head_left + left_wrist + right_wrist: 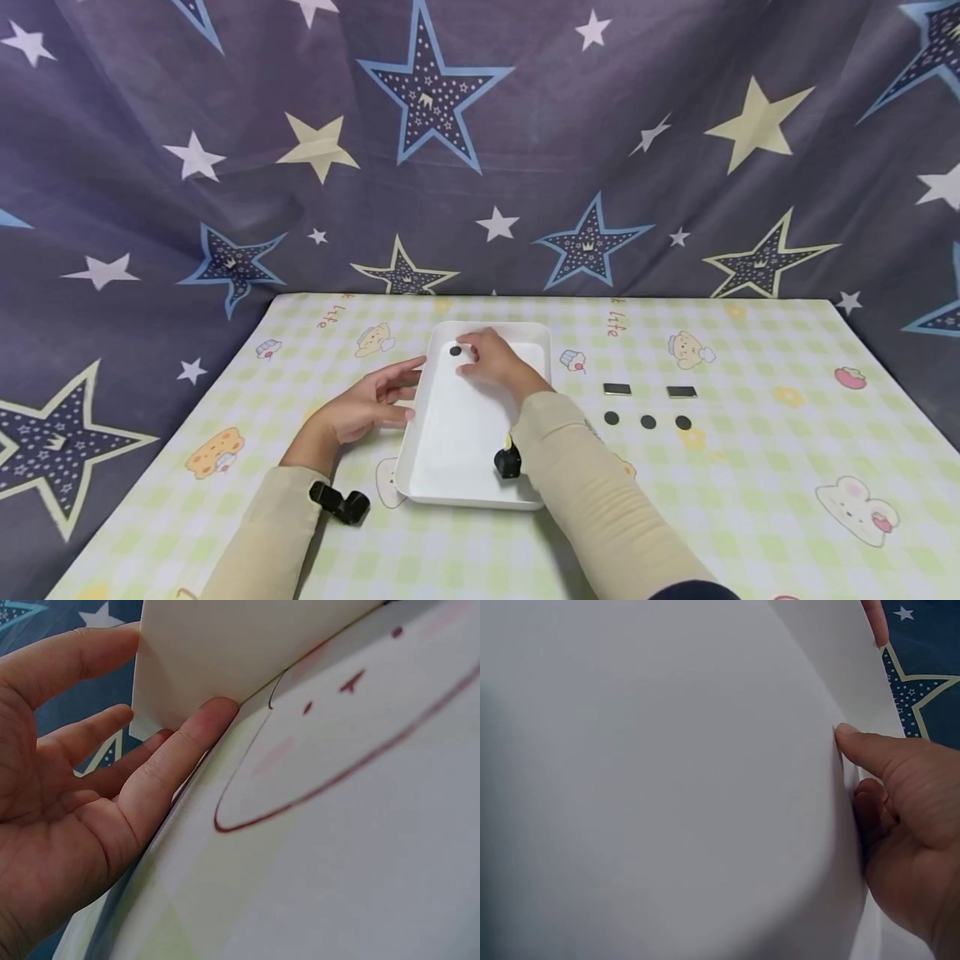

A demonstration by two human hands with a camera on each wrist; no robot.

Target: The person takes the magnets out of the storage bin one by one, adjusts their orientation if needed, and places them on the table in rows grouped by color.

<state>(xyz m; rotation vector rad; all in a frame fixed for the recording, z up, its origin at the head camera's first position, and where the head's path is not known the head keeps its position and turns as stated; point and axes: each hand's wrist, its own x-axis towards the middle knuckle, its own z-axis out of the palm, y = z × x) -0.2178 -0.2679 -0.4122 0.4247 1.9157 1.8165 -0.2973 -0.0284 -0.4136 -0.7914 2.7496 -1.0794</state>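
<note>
A white rectangular tray (450,454) lies on the table in the head view, with one small black disc (455,351) inside near its far left corner. My right hand (491,360) reaches into the tray, index finger and thumb apart, fingertips just right of that disc. In the right wrist view the thumb (855,736) meets the white tray surface and the other fingers are partly hidden. My left hand (369,403) rests at the tray's left side, its fingers spread along the outer wall. The left wrist view shows those fingertips (214,716) against the white wall (195,667).
Right of the tray, three black discs (648,422) lie in a row. Behind them are two small dark rectangular pieces (617,389) with shiny edges. A patterned checked cloth (780,500) covers the table, and a starry curtain (525,167) hangs along its back.
</note>
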